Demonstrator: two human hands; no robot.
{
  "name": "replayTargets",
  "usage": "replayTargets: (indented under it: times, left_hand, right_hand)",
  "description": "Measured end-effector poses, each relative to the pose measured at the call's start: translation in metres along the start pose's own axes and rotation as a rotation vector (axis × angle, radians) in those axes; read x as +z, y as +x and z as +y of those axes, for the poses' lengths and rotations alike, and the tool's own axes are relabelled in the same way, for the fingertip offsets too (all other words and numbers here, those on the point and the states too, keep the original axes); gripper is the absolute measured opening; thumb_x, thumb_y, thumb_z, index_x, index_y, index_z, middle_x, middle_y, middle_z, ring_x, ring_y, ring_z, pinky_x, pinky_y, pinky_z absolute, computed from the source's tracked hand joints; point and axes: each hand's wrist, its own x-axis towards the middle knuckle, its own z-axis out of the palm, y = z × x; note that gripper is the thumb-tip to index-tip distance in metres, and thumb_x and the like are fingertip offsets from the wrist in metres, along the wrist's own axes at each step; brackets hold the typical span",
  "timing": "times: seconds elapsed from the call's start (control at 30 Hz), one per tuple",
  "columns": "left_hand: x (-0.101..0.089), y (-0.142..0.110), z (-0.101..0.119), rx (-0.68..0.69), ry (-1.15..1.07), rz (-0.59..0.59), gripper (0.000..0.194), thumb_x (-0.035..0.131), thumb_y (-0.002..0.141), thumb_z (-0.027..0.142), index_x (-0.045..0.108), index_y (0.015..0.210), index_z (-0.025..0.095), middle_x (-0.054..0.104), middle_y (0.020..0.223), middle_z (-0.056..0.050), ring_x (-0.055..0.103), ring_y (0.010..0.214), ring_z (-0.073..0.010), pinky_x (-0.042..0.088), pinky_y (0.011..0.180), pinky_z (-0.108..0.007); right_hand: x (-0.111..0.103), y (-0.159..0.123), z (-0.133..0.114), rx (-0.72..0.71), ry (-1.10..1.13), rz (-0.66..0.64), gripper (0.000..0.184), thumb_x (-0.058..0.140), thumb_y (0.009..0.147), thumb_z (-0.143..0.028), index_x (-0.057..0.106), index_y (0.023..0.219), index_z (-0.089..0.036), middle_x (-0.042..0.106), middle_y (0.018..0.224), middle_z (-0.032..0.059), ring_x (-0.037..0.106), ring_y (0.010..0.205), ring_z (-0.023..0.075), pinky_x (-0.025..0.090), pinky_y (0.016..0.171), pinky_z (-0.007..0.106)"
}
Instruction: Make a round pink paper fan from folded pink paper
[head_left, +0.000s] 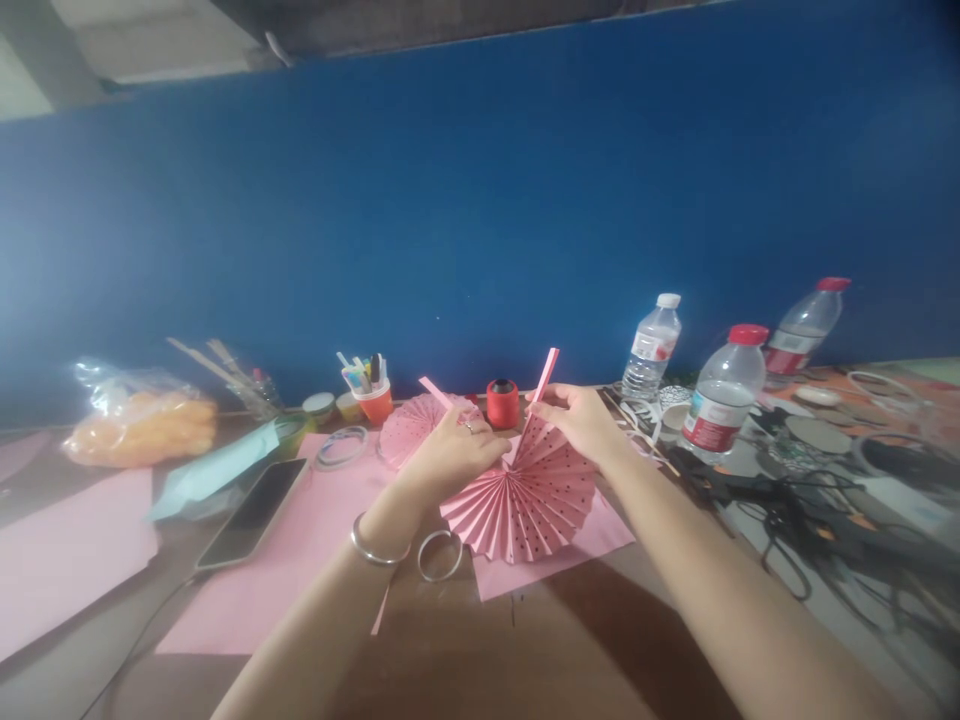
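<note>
A pink pleated paper fan (525, 505) with dark dots is spread almost into a full circle above a pink sheet (300, 540) on the table. My left hand (450, 455) pinches one end pleat near the fan's centre, its stick pointing up left. My right hand (577, 420) grips the other end pleat, whose pink stick (546, 375) points up. A second pink pleated fan (409, 425) lies behind my left hand. A red spool (502, 403) stands just beyond the two hands.
A black phone (251, 512) and a light blue paper (214, 470) lie at left, near an orange bag (142, 425). An orange pen cup (373, 400), tape rings (440, 555), three water bottles (724, 395) and tangled black cables (795, 510) fill the right side.
</note>
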Motion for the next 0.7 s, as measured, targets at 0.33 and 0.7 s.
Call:
replayTargets:
  times: [0.33,0.7]
  left_hand:
    - [0.014,-0.008,-0.006,-0.123,-0.009,0.046,0.025,0.053,0.081,0.026,0.053,0.105,0.022,0.058,0.11,-0.007,0.05,0.102,-0.0213,0.03,0.088,-0.041]
    - [0.023,-0.011,-0.005,-0.414,0.084,0.047,0.052,0.046,0.074,0.059,0.049,0.098,0.013,0.054,0.095,-0.012,0.052,0.085,-0.026,0.04,0.07,-0.035]
  right_hand:
    - [0.001,-0.001,0.003,0.01,0.027,0.031,0.024,0.063,0.071,-0.033,0.065,0.088,-0.017,0.069,0.085,0.006,0.064,0.08,0.0204,0.047,0.075,0.033]
    - [0.002,0.0,0.003,0.022,-0.016,0.08,0.021,0.061,0.071,-0.03,0.066,0.084,-0.016,0.069,0.085,0.0054,0.063,0.079,0.0196,0.046,0.075,0.032]
